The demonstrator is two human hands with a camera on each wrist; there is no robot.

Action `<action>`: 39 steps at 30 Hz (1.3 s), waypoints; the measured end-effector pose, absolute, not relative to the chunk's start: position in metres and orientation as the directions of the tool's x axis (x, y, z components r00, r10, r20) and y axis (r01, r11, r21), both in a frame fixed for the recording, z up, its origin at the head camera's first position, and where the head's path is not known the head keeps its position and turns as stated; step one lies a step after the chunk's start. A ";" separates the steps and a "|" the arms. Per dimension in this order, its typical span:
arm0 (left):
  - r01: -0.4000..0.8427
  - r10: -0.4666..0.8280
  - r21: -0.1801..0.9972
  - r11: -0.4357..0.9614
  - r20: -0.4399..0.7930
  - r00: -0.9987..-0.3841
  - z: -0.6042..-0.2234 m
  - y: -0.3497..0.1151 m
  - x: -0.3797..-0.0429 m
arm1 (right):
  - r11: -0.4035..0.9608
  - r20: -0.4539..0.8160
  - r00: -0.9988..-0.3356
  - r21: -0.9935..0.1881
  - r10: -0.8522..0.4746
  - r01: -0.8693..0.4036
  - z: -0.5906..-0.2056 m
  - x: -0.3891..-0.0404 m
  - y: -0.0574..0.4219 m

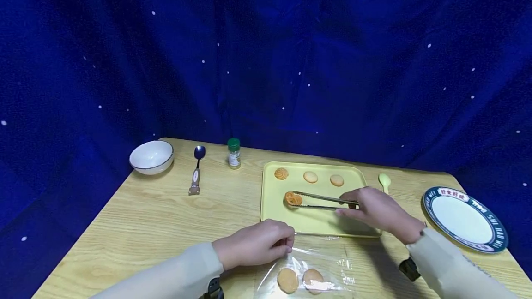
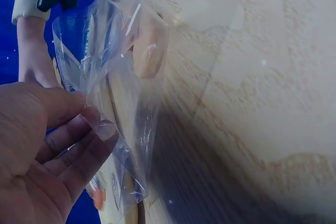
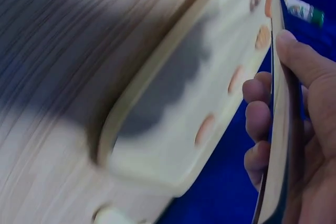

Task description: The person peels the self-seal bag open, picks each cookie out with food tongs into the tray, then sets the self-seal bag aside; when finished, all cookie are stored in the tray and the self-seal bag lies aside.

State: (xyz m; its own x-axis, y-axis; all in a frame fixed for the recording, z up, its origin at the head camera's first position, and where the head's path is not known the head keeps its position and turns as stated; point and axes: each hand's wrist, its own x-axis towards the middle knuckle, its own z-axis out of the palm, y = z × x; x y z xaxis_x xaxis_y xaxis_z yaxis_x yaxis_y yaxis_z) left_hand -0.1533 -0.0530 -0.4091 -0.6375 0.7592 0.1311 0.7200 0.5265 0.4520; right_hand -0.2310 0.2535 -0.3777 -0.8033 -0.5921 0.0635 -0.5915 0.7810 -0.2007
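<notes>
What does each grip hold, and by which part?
The right grip holds long shiny metal tongs by the arms; the left grip pinches a clear plastic bag by its edge. Whether the tongs squeeze the brown pretzel-shaped cookie is unclear.

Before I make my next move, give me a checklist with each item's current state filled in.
1. Right grip holds the tongs: ok.
2. Pretzel-shaped cookie sits between the tong tips: ok.
3. Cookie lifted off the yellow tray: cannot tell.
4. Left grip pinches the clear plastic bag: ok.
5. Bag mouth wide enough for the cookie: cannot tell.
6. Tong tips over the bag: not ok, they are over the tray.
</notes>
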 end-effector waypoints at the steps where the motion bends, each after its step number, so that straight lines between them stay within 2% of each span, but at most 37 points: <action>1: 0.719 0.758 0.453 0.527 0.132 -0.638 -0.409 -0.053 -0.153 | 0.785 0.051 -0.807 -0.203 -0.589 -0.585 -0.380 -0.233 0.249; 14: 0.703 0.749 0.452 0.549 0.106 -0.654 -0.407 -0.053 -0.151 | 0.816 -0.069 -0.831 -0.251 -0.552 -0.521 -0.389 -0.237 0.232; 19: 0.700 0.750 0.456 0.549 0.101 -0.654 -0.407 -0.054 -0.151 | 0.808 -0.034 -0.838 -0.289 -0.545 -0.514 -0.384 -0.231 0.242; 25: 0.713 0.753 0.448 0.540 0.122 -0.647 -0.408 -0.053 -0.152 | 0.734 0.121 -0.817 -0.379 -0.564 -0.563 -0.364 -0.208 0.285; 32: 0.717 0.755 0.445 0.536 0.127 -0.644 -0.407 -0.051 -0.154 | 0.621 0.289 -0.728 -0.384 -0.622 -0.683 -0.363 -0.166 0.356; 35: 0.714 0.754 0.450 0.536 0.123 -0.645 -0.407 -0.051 -0.153 | 0.607 0.300 -0.716 -0.386 -0.630 -0.695 -0.369 -0.149 0.378; 39: 0.709 0.756 0.458 0.536 0.114 -0.644 -0.406 -0.051 -0.154 | 0.573 0.227 -0.721 -0.473 -0.655 -0.669 -0.376 -0.131 0.392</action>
State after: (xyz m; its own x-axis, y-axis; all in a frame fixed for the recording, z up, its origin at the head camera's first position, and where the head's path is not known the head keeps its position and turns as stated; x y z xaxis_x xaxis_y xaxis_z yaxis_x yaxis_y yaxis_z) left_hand -0.1538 -0.0508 -0.4057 -0.6445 0.7561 0.1139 0.7095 0.5358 0.4578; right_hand -0.1312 0.3924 -0.3759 -0.7211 -0.6546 0.2270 -0.6692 0.5733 -0.4728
